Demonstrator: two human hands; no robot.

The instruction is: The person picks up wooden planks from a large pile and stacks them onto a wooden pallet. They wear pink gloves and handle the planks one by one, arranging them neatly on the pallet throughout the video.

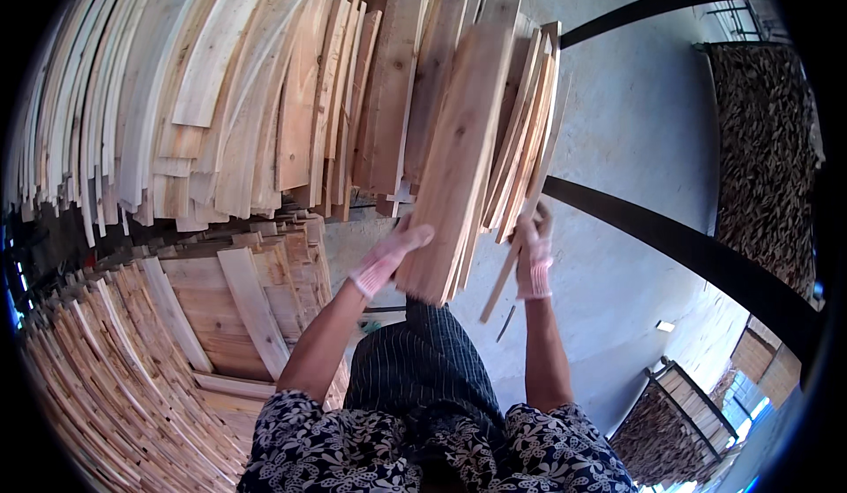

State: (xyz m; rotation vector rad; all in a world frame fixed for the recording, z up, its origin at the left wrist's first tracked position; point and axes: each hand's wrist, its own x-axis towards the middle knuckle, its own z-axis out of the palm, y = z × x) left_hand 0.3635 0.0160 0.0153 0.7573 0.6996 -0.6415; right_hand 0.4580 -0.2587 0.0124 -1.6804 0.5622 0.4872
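Observation:
My left hand [394, 253], in a pale pinkish glove, grips the near left edge of a long wooden plank [459, 144]; its thumb lies on the plank's face. The plank's near end is slightly blurred, and more board edges show beneath its right side. My right hand [534, 253], gloved too, is closed around a thin wooden strip [553, 144] that slants down past the fingers toward me. Just left of that hand, several narrow boards [526, 140] lean side by side. Part of the right fingers is hard to make out.
Rows of upright boards [203, 78] fill the far left. Nearer on the left stands a large stack of planks [132, 378]. Dark bars [670, 255] cross the right side above grey floor [635, 158]. Bundles of brown pieces [763, 158] stand at the far right.

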